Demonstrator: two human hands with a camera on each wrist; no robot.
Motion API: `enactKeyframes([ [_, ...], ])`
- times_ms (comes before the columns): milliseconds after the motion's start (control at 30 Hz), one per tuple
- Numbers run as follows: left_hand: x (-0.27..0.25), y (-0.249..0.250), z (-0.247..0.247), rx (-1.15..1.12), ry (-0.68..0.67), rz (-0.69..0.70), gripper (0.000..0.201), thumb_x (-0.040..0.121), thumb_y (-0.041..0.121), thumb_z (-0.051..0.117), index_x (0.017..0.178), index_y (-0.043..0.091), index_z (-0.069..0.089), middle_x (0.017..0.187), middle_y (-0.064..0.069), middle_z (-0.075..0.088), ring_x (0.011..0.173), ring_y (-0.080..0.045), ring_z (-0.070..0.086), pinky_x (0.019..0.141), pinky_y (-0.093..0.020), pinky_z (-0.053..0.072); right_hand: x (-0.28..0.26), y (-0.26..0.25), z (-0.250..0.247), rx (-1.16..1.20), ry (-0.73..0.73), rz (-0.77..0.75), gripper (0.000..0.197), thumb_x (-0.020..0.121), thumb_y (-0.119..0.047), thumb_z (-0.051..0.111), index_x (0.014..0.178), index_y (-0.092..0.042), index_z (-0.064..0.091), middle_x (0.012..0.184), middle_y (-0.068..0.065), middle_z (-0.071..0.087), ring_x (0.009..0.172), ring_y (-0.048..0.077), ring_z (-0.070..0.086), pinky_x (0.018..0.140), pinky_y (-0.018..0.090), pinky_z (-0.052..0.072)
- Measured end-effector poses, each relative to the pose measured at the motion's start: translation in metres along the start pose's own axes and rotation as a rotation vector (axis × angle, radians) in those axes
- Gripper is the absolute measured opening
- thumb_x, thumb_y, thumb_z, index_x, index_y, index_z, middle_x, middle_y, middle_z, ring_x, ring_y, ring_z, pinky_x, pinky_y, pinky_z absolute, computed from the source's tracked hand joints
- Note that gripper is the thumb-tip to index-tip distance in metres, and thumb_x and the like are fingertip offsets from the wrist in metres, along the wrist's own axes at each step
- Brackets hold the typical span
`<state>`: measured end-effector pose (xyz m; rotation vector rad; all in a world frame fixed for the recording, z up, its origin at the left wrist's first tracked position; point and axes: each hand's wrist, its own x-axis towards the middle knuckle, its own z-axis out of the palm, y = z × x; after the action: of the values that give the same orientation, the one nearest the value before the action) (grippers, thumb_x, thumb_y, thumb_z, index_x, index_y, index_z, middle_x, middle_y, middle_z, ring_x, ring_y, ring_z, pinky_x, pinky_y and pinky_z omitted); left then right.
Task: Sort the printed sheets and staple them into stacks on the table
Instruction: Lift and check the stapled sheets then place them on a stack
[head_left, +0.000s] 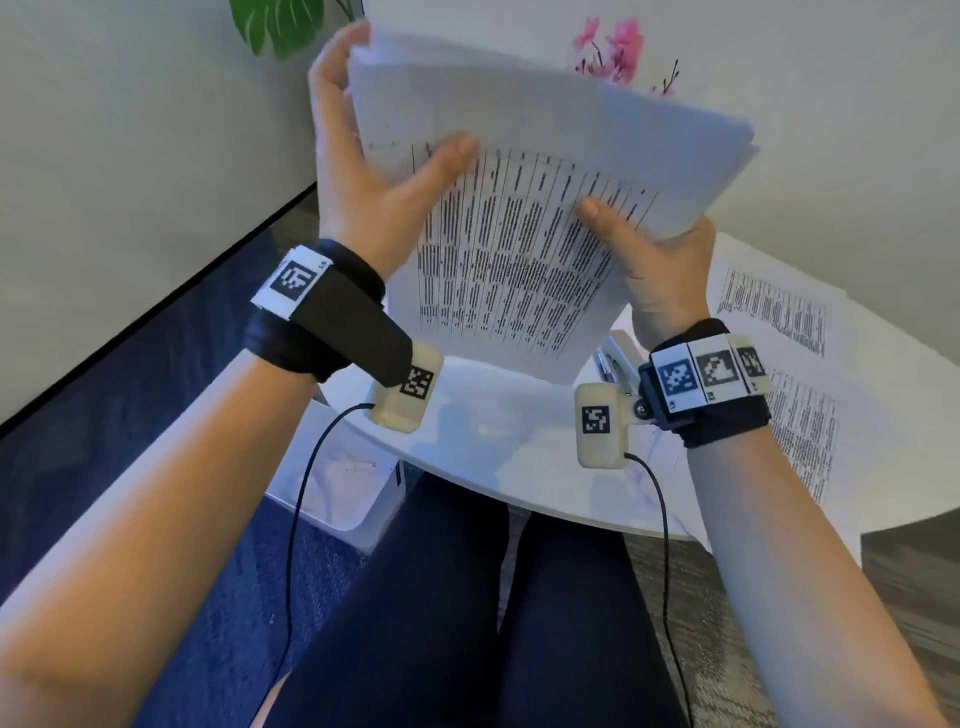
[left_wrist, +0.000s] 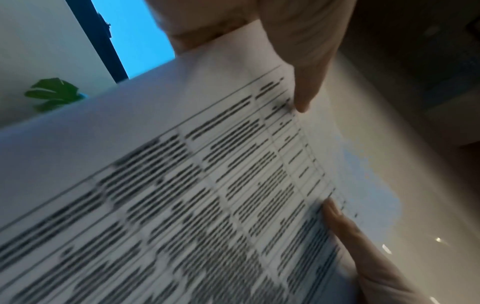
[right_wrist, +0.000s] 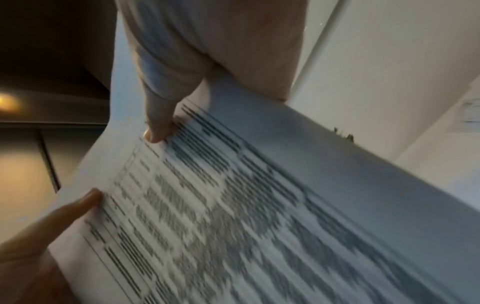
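Table (head_left: 483, 457) lies below both hands. Printed sheets (head_left: 519, 249) hang above it, pinched from either side: left hand (head_left: 363, 171) curls round one edge, right hand (head_left: 654, 265) the other, thumbs on the top page. More printed pages (head_left: 779, 332) lie beyond the right fingers.

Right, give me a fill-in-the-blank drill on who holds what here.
1. The stack of printed sheets is held by ____ hands.
2. The left hand presses its ____ on the top page.
3. More printed pages lie flat on the white ____.
4. The stapler lies just beyond the ____ wrist.

Missing words: both; thumb; table; right
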<state>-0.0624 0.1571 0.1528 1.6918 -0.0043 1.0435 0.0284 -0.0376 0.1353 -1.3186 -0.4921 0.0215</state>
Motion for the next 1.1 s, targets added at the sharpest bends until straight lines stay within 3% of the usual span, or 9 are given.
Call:
enactKeyframes([
  [200,0.000,-0.024,-0.008,0.219,-0.053,-0.011,0.071,0.080,0.012,0.067,0.139,0.016,0.027,0.139,-0.014,0.039,0.123,-0.037,0.046,0.099,-0.057,0.043,-0.005,0.011,-0.002,-0.004,-0.034,0.101,0.017,0.073,-0.003,0.078,0.086,-0.012,0.071,0.086,0.001,0.075,0.088,0.022,0.071,0.076,0.036,0.056],
  [333,-0.001,-0.020,-0.008,0.115,-0.023,-0.107,0.061,0.074,0.020,0.077,0.123,0.014,0.042,0.122,-0.014,0.053,0.111,-0.022,0.057,0.085,-0.037,0.055,-0.001,0.014,-0.002,-0.102,0.002,0.077,0.042,0.069,-0.012,0.083,0.106,-0.003,0.065,0.098,0.003,0.072,0.096,0.021,0.068,0.082,0.039,0.056],
  [467,-0.002,-0.014,-0.005,0.132,0.026,-0.030,0.030,0.074,0.017,0.078,0.098,0.017,0.060,0.094,0.012,0.063,0.087,0.002,0.061,0.075,-0.020,0.052,0.003,-0.008,-0.001,-0.711,0.163,-0.422,0.101,0.068,-0.046,0.082,0.139,0.006,0.031,0.139,0.018,0.037,0.132,0.029,0.036,0.113,0.044,0.030],
  [567,-0.004,-0.002,0.008,0.117,-0.009,0.063,0.012,0.073,0.019,0.081,0.082,0.021,0.073,0.074,0.017,0.068,0.067,-0.004,0.062,0.063,-0.022,0.049,0.003,-0.037,0.013,-1.216,0.064,-0.682,0.080,0.082,-0.058,0.060,0.142,-0.007,0.041,0.147,0.016,0.037,0.139,0.032,0.030,0.112,0.053,0.015],
  [700,-0.005,0.011,0.017,0.083,-0.077,0.103,0.022,0.069,0.023,0.085,0.083,0.012,0.073,0.073,0.012,0.068,0.063,-0.005,0.063,0.058,-0.020,0.049,0.006,-0.039,0.020,-1.078,-0.201,-0.624,0.027,0.092,-0.037,0.053,0.101,-0.019,0.071,0.090,-0.004,0.071,0.084,0.020,0.064,0.076,0.034,0.046],
  [767,-0.007,0.004,0.010,0.153,-0.154,-0.045,0.026,0.068,0.024,0.085,0.086,0.011,0.073,0.074,0.009,0.069,0.064,-0.006,0.065,0.060,-0.024,0.054,0.006,-0.035,0.010,-0.948,-0.119,-0.556,0.024,0.091,-0.033,0.057,0.094,-0.015,0.072,0.073,-0.007,0.062,0.065,0.014,0.052,0.056,0.028,0.034],
  [900,-0.021,-0.032,-0.018,0.530,-0.357,-0.360,0.019,0.071,0.030,0.082,0.067,0.022,0.064,0.060,0.012,0.057,0.045,0.009,0.051,0.047,-0.008,0.041,0.008,-0.022,-0.032,-0.795,0.013,-0.341,0.037,0.087,-0.035,0.061,0.072,-0.001,0.062,0.063,0.013,0.053,0.062,0.012,0.039,0.053,0.034,0.031],
  [1033,-0.038,-0.066,-0.050,0.554,-0.203,-0.503,0.025,0.068,0.035,0.083,0.071,0.019,0.064,0.065,0.002,0.058,0.057,-0.003,0.052,0.053,-0.007,0.041,0.000,-0.001,-0.064,-0.596,0.116,-0.070,0.024,0.086,-0.028,0.064,0.071,-0.010,0.057,0.058,-0.015,0.053,0.057,-0.001,0.043,0.055,0.022,0.034],
  [1100,-0.043,-0.076,-0.057,0.400,-0.049,-0.569,0.037,0.061,0.039,0.086,0.083,0.013,0.069,0.082,-0.003,0.070,0.074,-0.016,0.067,0.071,-0.031,0.057,-0.008,0.013,-0.072,-0.503,0.159,0.010,0.013,0.088,-0.019,0.064,0.075,-0.019,0.061,0.059,-0.027,0.062,0.059,-0.014,0.052,0.058,0.012,0.041],
])
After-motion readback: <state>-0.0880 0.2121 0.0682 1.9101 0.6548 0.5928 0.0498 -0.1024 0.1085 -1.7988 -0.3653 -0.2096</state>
